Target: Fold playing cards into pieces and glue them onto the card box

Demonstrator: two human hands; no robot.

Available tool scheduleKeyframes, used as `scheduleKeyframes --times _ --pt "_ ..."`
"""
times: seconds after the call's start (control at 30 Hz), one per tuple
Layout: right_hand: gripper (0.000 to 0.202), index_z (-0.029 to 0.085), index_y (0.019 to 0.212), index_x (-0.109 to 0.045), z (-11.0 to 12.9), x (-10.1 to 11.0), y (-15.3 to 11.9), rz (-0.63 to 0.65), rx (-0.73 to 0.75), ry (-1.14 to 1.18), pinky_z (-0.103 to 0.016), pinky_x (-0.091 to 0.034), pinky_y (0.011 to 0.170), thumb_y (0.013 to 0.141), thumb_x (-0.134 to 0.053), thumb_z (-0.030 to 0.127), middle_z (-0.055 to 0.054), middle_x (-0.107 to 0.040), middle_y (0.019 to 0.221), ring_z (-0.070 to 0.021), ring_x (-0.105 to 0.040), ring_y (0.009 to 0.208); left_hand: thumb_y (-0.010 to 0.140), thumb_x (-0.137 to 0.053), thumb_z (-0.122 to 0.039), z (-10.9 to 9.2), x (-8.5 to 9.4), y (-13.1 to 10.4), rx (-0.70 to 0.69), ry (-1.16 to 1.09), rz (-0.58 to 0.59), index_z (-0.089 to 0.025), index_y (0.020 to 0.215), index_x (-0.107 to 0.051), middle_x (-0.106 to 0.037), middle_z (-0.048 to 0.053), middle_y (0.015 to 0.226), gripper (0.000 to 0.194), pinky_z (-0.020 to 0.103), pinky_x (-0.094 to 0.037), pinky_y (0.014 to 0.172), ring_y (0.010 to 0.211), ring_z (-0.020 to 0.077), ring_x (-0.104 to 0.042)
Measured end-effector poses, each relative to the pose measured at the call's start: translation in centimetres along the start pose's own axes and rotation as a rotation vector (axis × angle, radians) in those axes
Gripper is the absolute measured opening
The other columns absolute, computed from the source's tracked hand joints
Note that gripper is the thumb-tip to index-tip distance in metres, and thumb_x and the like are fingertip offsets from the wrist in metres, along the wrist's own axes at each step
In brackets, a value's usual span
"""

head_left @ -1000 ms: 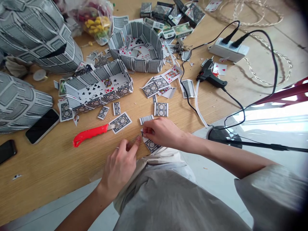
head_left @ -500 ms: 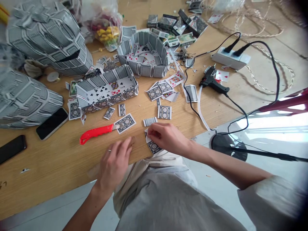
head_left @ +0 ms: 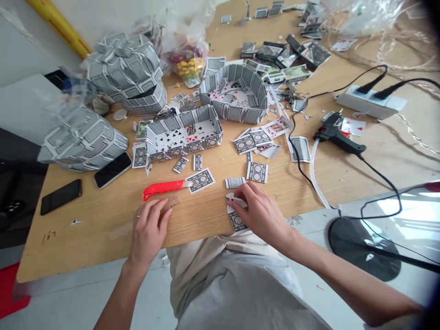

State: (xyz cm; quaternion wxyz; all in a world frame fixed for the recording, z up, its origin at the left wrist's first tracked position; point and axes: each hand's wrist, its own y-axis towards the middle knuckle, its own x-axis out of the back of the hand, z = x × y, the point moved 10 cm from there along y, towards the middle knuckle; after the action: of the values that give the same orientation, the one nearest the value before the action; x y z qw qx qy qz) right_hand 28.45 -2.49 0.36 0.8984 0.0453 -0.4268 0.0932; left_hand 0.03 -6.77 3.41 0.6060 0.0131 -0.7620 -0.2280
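White card (head_left: pixel 237 200) lies at the table's near edge, under the person's right hand (head_left: pixel 261 211). Thumb and index look pinched on it, other fingers curled in. Its visible strip runs roughly left-right, free end toward the left hand (head_left: pixel 149 224); fingers hide the rest, so full long axis can't be told. Patterned card (head_left: pixel 237 222) sits just nearer the person; overlap unclear. Best practice, as a judgement: square the edges, pin one end with the free hand, press along the length, don't bow it. Left hand is half open, loosely curled, no visible hold, near the red knife (head_left: pixel 164 188), whose blade points right.
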Motion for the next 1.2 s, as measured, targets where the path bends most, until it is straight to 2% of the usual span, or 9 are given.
scheduleKeyframes --times 0.13,0.27,0.37,0.53,0.63,0.8,0.97,1.07,1.2 --pt "0.02 0.022 0.09 -0.057 -0.2 -1.5 0.9 0.146 -0.085 0.364 -0.03 -0.041 0.064 0.1 -0.067 0.037 0.0 -0.066 0.079 -0.0177 -0.059 0.069 0.105 -0.067 -0.024 0.8 -0.1 -0.5 0.021 0.032 -0.007 -0.02 0.134 -0.068 -0.071 0.012 0.125 0.029 0.046 -0.048 0.103 0.114 0.0307 -0.069" --pt "0.034 0.019 0.094 -0.067 1.1 -3.9 2.8 0.306 -0.097 0.779 -0.029 -0.044 0.064 0.09 -0.077 0.051 -0.001 -0.069 0.083 -0.0165 -0.06 0.071 0.104 -0.068 -0.022 0.8 0.5 -0.5 0.03 0.0 -0.065 -0.02 0.131 -0.069 -0.071 0.013 0.124 0.028 0.045 -0.049 0.102 0.114 0.0296 -0.07" --pt "0.035 0.018 0.096 -0.07 2.6 -5.8 4.9 0.419 -0.094 0.96 -0.028 -0.045 0.066 0.085 -0.083 0.049 0.0 -0.068 0.08 -0.0159 -0.061 0.072 0.104 -0.067 -0.02 0.0 1.3 0.4 0.018 -0.057 -0.092 -0.022 0.125 -0.07 -0.073 0.01 0.117 0.021 0.042 -0.05 0.099 0.107 0.0259 -0.071" --pt "0.027 0.018 0.09 -0.071 6.0 -8.3 9.0 0.606 -0.012 1.009 -0.028 -0.046 0.07 0.078 -0.086 0.036 0.0 -0.074 0.081 -0.0156 -0.064 0.074 0.107 -0.061 -0.019 -2.1 2.1 5.0 -0.053 -0.177 -0.078 -0.021 0.119 -0.07 -0.078 0.007 0.107 0.015 0.04 -0.051 0.098 0.101 0.0231 -0.073" --pt "0.022 0.017 0.086 -0.069 8.1 -8.8 10.5 0.746 0.095 1.018 -0.028 -0.047 0.072 0.076 -0.084 0.029 -0.001 -0.075 0.081 -0.016 -0.066 0.076 0.109 -0.059 -0.028 -3.2 1.1 8.6 -0.07 -0.216 0.001 -0.021 0.102 -0.067 -0.076 0.004 0.091 0.012 0.034 -0.051 0.082 0.084 0.0204 -0.071" --pt "0.031 0.017 0.073 -0.06 7.1 -7.7 12.0 0.731 0.127 1.017 -0.023 -0.039 0.061 0.073 -0.089 0.029 0.006 -0.063 0.065 -0.0102 -0.055 0.062 0.108 -0.057 -0.041 -4.5 -2.0 12.9 -0.112 -0.166 0.158 -0.023 0.084 -0.06 -0.071 0.001 0.075 0.03 0.033 -0.041 0.065 0.069 0.0198 -0.065" --pt "0.043 0.017 0.076 -0.064 5.4 -7.0 12.3 0.724 0.062 1.139 -0.028 -0.054 0.075 0.067 -0.098 0.041 0.003 -0.075 0.076 -0.015 -0.069 0.074 0.112 -0.049 -0.037 -5.2 -4.3 14.5 -0.212 -0.258 0.269 -0.022 0.079 -0.058 -0.066 0.0 0.073 0.037 0.03 -0.036 0.063 0.065 0.0156 -0.059" --pt "0.042 0.017 0.081 -0.071 4.9 -6.6 12.5 0.689 0.057 1.154 -0.03 -0.057 0.081 0.069 -0.098 0.046 0.001 -0.078 0.083 -0.0162 -0.072 0.079 0.114 -0.047 -0.035 -5.1 -4.4 14.5 -0.263 -0.328 0.197 -0.021 0.076 -0.054 -0.06 -0.001 0.068 0.041 0.029 -0.036 0.063 0.062 0.014 -0.055" --pt "0.037 0.018 0.091 -0.077 4.6 -6.5 12.2 0.703 0.002 1.159 -0.03 -0.058 0.085 0.077 -0.094 0.048 -0.001 -0.081 0.092 -0.0173 -0.073 0.084 0.113 -0.048 -0.036 -3.5 -4.1 14.0 -0.176 -0.318 0.067 -0.022 0.075 -0.052 -0.055 -0.003 0.062 0.041 0.028 -0.035 0.06 0.057 0.0134 -0.051"
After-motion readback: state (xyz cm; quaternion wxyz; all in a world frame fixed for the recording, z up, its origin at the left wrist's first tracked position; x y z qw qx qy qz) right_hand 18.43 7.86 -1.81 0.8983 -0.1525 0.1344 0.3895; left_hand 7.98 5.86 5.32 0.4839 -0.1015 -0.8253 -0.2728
